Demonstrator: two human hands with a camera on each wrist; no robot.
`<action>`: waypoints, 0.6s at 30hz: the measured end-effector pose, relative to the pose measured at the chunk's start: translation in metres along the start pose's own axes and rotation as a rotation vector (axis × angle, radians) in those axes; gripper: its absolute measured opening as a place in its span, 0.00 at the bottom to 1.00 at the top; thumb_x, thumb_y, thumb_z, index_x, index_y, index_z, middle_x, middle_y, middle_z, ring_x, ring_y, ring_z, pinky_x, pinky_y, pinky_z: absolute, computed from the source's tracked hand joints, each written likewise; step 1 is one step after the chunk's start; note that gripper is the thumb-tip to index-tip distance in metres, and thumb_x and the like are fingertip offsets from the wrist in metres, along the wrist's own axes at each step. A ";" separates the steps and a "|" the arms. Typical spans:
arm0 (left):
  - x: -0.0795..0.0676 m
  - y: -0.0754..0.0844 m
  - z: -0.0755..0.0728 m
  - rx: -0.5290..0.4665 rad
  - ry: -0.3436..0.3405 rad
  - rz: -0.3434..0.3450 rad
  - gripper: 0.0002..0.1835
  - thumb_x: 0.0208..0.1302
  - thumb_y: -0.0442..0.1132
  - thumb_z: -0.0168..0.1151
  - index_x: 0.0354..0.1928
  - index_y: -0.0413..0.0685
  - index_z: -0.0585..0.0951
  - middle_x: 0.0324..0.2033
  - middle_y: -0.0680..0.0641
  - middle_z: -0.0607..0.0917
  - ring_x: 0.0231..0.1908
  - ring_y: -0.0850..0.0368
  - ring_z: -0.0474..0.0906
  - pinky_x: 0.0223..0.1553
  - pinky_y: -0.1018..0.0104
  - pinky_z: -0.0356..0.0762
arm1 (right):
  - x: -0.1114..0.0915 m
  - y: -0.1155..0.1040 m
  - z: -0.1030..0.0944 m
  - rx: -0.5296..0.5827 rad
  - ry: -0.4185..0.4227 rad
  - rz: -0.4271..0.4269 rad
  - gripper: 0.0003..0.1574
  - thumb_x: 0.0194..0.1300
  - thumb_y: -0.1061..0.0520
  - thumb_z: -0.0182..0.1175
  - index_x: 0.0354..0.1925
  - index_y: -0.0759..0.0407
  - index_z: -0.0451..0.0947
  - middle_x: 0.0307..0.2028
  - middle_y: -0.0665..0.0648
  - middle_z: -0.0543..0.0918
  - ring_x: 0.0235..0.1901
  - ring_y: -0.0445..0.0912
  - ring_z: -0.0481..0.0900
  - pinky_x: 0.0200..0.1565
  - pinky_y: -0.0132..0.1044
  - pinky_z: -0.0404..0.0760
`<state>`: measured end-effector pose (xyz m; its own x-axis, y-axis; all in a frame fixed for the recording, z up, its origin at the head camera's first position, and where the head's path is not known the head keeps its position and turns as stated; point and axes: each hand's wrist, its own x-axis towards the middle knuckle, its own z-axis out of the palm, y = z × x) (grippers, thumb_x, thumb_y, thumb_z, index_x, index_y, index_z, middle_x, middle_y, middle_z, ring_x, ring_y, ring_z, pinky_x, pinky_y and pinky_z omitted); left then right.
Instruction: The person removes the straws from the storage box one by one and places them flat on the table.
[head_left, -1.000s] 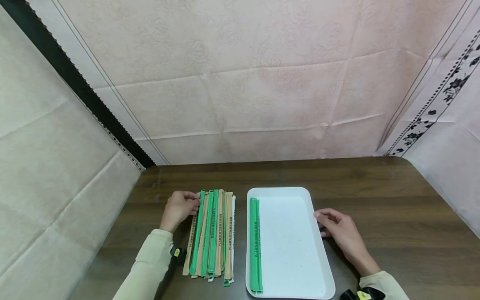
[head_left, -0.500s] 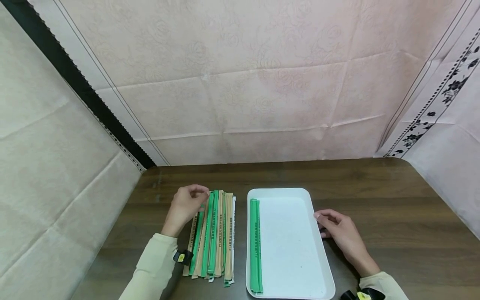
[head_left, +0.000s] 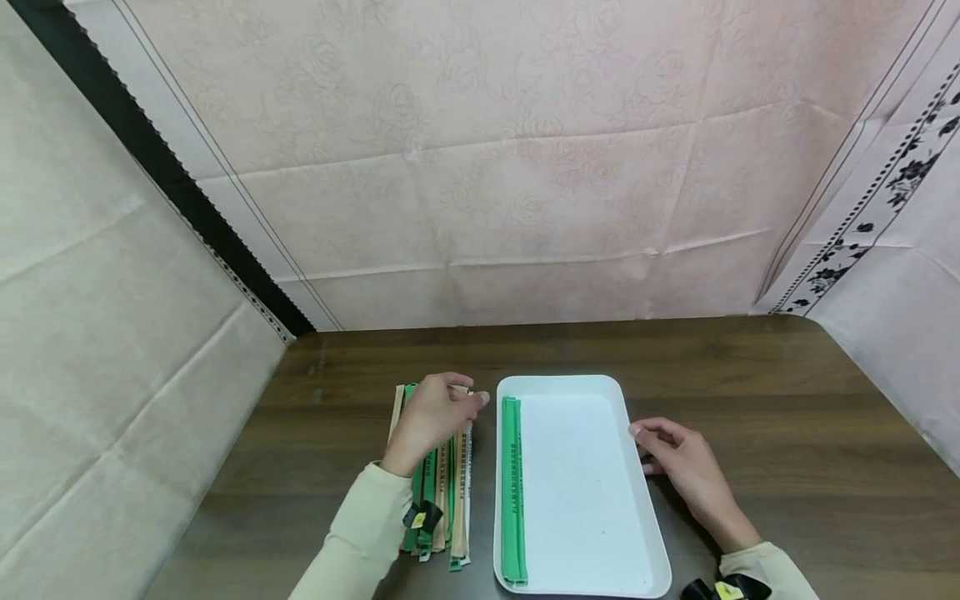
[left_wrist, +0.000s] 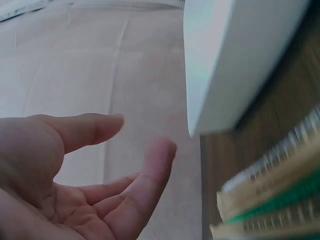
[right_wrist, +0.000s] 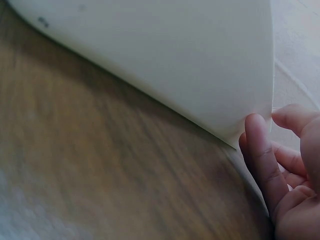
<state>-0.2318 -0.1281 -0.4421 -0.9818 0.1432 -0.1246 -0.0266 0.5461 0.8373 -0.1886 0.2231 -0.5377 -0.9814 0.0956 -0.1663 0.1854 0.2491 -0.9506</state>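
Note:
My left hand point(head_left: 437, 414) hovers over a row of long, narrow green and tan printed packets point(head_left: 460, 508), partly hiding them. Its fingertips reach toward the tray's left rim; in the left wrist view a gap separates thumb from fingers point(left_wrist: 160, 160), with nothing held. The white rectangular tray point(head_left: 581, 500) lies to the right of the row. Along its inner left side are green packets point(head_left: 513, 492), side by side. My right hand point(head_left: 686, 467) pinches the tray's right rim, thumb at the edge and fingers point(right_wrist: 257, 135) against the outer wall.
Everything lies on a dark wooden table point(head_left: 787, 400). Pale patterned cloth point(head_left: 525, 167) hangs behind the table's far edge and along both sides. Dark bands with yellow marks are on both wrists point(head_left: 422, 517).
My left hand has moved right, from the row's left end across its top toward the tray, and its grip looks empty throughout. The right hand and tray have stayed put.

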 end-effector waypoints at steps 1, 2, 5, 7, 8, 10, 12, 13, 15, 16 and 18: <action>0.000 0.004 0.004 0.012 -0.007 -0.003 0.24 0.74 0.46 0.67 0.62 0.37 0.81 0.38 0.44 0.90 0.34 0.47 0.90 0.38 0.57 0.84 | 0.000 0.000 0.000 0.000 0.000 0.001 0.27 0.79 0.47 0.62 0.61 0.68 0.80 0.43 0.58 0.87 0.39 0.44 0.85 0.40 0.37 0.88; 0.000 0.008 0.009 0.022 -0.014 -0.008 0.23 0.74 0.46 0.68 0.62 0.37 0.81 0.36 0.45 0.90 0.34 0.49 0.90 0.35 0.59 0.83 | 0.000 0.000 0.001 0.000 0.000 0.001 0.27 0.79 0.48 0.63 0.61 0.68 0.80 0.43 0.58 0.87 0.38 0.44 0.84 0.40 0.37 0.88; 0.000 0.018 0.025 0.061 -0.040 -0.002 0.23 0.73 0.44 0.69 0.61 0.35 0.82 0.33 0.47 0.90 0.32 0.51 0.88 0.28 0.62 0.78 | -0.001 0.000 0.000 0.005 0.003 0.006 0.27 0.78 0.48 0.63 0.61 0.68 0.80 0.42 0.58 0.87 0.37 0.44 0.84 0.40 0.37 0.88; 0.000 0.023 0.035 0.090 -0.065 -0.005 0.23 0.72 0.43 0.69 0.61 0.34 0.82 0.28 0.48 0.88 0.29 0.52 0.86 0.25 0.63 0.73 | -0.001 0.000 0.000 0.006 0.002 0.009 0.27 0.78 0.48 0.63 0.61 0.68 0.80 0.42 0.58 0.87 0.38 0.44 0.84 0.40 0.37 0.88; 0.000 0.025 0.041 0.108 -0.074 -0.007 0.22 0.72 0.43 0.70 0.59 0.33 0.82 0.25 0.48 0.86 0.27 0.53 0.84 0.24 0.64 0.72 | -0.001 0.001 0.000 0.008 0.000 0.012 0.27 0.78 0.48 0.63 0.61 0.68 0.80 0.42 0.58 0.87 0.38 0.44 0.84 0.40 0.37 0.88; 0.001 0.029 0.050 0.177 -0.092 -0.015 0.19 0.71 0.43 0.70 0.50 0.31 0.84 0.18 0.50 0.78 0.20 0.55 0.77 0.21 0.64 0.67 | -0.001 0.002 0.000 0.010 -0.003 0.015 0.27 0.78 0.48 0.63 0.61 0.68 0.80 0.43 0.58 0.87 0.39 0.44 0.84 0.40 0.37 0.88; 0.001 0.033 0.057 0.244 -0.099 -0.029 0.18 0.72 0.44 0.70 0.42 0.31 0.83 0.14 0.50 0.70 0.15 0.57 0.68 0.20 0.65 0.65 | -0.001 0.002 0.001 0.005 -0.006 0.015 0.27 0.78 0.47 0.63 0.61 0.67 0.80 0.43 0.58 0.88 0.40 0.44 0.84 0.41 0.37 0.89; 0.001 0.035 0.060 0.277 -0.104 -0.033 0.17 0.72 0.44 0.70 0.38 0.32 0.83 0.13 0.49 0.68 0.14 0.57 0.64 0.20 0.65 0.63 | 0.000 0.003 0.001 0.001 -0.007 0.012 0.27 0.78 0.47 0.63 0.61 0.67 0.80 0.44 0.58 0.87 0.40 0.44 0.84 0.41 0.37 0.89; 0.001 0.040 0.065 0.333 -0.119 -0.055 0.19 0.73 0.45 0.68 0.36 0.32 0.81 0.15 0.49 0.66 0.15 0.56 0.62 0.20 0.64 0.62 | 0.000 0.003 0.001 -0.001 -0.004 0.005 0.28 0.78 0.46 0.63 0.61 0.67 0.81 0.44 0.59 0.87 0.40 0.44 0.84 0.40 0.37 0.89; 0.001 0.042 0.067 0.350 -0.125 -0.063 0.18 0.73 0.46 0.68 0.38 0.33 0.82 0.16 0.48 0.68 0.15 0.56 0.62 0.20 0.64 0.62 | 0.000 0.003 0.001 -0.002 -0.002 0.002 0.28 0.78 0.46 0.63 0.61 0.67 0.81 0.44 0.59 0.87 0.40 0.44 0.84 0.40 0.37 0.89; 0.001 0.046 0.071 0.380 -0.145 -0.083 0.18 0.75 0.47 0.66 0.42 0.33 0.82 0.17 0.47 0.70 0.16 0.56 0.64 0.19 0.64 0.62 | 0.001 0.003 0.001 0.000 -0.002 -0.004 0.28 0.78 0.46 0.63 0.61 0.67 0.81 0.44 0.59 0.87 0.40 0.44 0.84 0.40 0.36 0.88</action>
<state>-0.2212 -0.0446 -0.4415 -0.9420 0.1854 -0.2797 -0.0068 0.8227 0.5684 -0.1887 0.2225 -0.5406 -0.9822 0.0927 -0.1632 0.1816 0.2499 -0.9511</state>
